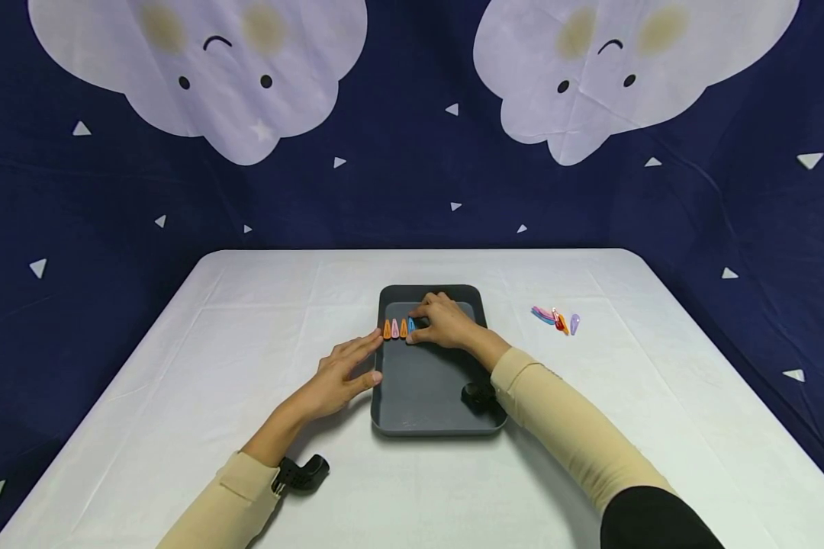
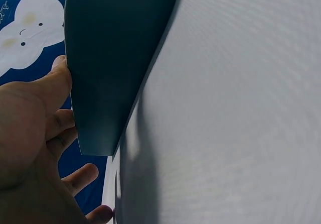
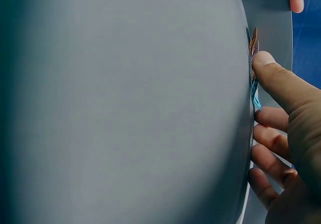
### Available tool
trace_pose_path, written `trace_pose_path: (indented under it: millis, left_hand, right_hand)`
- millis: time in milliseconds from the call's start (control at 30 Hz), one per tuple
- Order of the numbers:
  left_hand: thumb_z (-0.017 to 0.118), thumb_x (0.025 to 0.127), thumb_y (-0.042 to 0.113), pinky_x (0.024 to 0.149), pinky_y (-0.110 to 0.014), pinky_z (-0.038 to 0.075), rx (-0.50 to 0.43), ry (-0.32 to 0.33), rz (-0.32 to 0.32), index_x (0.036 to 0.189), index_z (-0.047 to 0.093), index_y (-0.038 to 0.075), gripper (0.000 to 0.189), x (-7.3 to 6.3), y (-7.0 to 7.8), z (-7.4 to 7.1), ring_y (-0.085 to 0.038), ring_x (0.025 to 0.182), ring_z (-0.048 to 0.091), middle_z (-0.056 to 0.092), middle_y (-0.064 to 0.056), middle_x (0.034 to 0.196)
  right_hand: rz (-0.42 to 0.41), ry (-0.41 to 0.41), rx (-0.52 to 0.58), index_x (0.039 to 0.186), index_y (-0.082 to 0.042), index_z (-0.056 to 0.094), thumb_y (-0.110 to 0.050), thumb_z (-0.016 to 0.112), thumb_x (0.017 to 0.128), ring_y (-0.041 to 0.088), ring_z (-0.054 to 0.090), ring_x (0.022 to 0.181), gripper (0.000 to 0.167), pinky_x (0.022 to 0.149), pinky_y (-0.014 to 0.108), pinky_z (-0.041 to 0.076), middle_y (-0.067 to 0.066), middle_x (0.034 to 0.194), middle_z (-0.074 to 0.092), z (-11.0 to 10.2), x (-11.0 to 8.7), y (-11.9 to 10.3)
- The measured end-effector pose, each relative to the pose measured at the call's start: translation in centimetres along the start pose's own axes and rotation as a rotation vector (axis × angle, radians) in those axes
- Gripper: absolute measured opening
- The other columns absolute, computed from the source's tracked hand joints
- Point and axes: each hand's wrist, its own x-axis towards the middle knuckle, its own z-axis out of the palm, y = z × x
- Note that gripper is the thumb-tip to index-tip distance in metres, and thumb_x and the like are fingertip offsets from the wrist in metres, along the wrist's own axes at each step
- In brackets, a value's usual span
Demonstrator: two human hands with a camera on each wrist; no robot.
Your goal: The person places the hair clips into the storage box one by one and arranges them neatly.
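"Head view, leftmost: what's the left hand (image 1: 343,374) doing over on that side?"

"Nothing is gripped by it. Its fingers are spread, the tips touching the left rim of the grey rectangular tray (image 1: 429,396), probably so the tray won't slide on the white tablecloth (image 1: 178,366)."

"And just inside that rim?"

"Snap hair clips, side by side: an orange clip (image 1: 387,330), a pink clip (image 1: 394,329), a second orange clip (image 1: 403,329), then a blue clip (image 1: 412,325). Their narrow ends point away from the person, which I'd guess is why they sit so closely in line."

"Who has the blue one?"

"The right hand (image 1: 448,324), reaching over the tray's right side. Thumb and fingertip close narrowly on either end of it, a pinch that suits keeping it straight beside its neighbour."

"Anything farther right?"

"On the cloth, well apart from the tray, there's a loose pile of clips (image 1: 548,316), handy for the right arm. They overlap, so I can't fairly count them. One purple clip (image 1: 574,324) lies just beside, on the right."
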Motion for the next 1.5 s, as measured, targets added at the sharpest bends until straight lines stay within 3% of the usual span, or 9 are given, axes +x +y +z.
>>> trace_pose_path:
  millis: [767,1067,1500]
  left_hand:
    - [0.059,0.092,0.03,0.101,-0.065,0.017,-0.008,-0.006,-0.004,0.146,0.036,0.01,0.062,0.0,-0.2,-0.1,-0.038,0.141,0.023,0.028,-0.003,0.156]
    - [0.058,0.093,0.031,0.102,-0.065,0.015,-0.015,-0.015,-0.021,0.147,0.034,0.011,0.062,-0.1,-0.2,-0.1,-0.038,0.142,0.021,0.027,-0.003,0.157]
    - [0.059,0.092,0.029,0.102,-0.064,0.016,-0.015,-0.007,-0.017,0.146,0.035,0.01,0.062,-0.1,-0.2,-0.1,-0.037,0.141,0.023,0.028,-0.004,0.156]
  right_hand:
    - [0.018,-0.022,0.06,0.128,-0.012,0.06,-0.045,0.071,0.081,0.027,0.049,0.115,0.058,0.095,0.043,0.042,0.009,0.124,0.057,-0.8,-0.2,-0.5]
    - [0.011,0.06,0.092,0.127,-0.012,0.06,-0.043,0.071,0.081,0.027,0.049,0.119,0.057,0.1,0.045,0.04,0.008,0.124,0.058,-2.6,-1.0,-1.0]
    - [0.018,0.152,0.179,0.127,-0.012,0.06,-0.044,0.073,0.08,0.025,0.05,0.115,0.058,0.097,0.044,0.041,0.006,0.118,0.059,-5.4,-3.1,0.1]
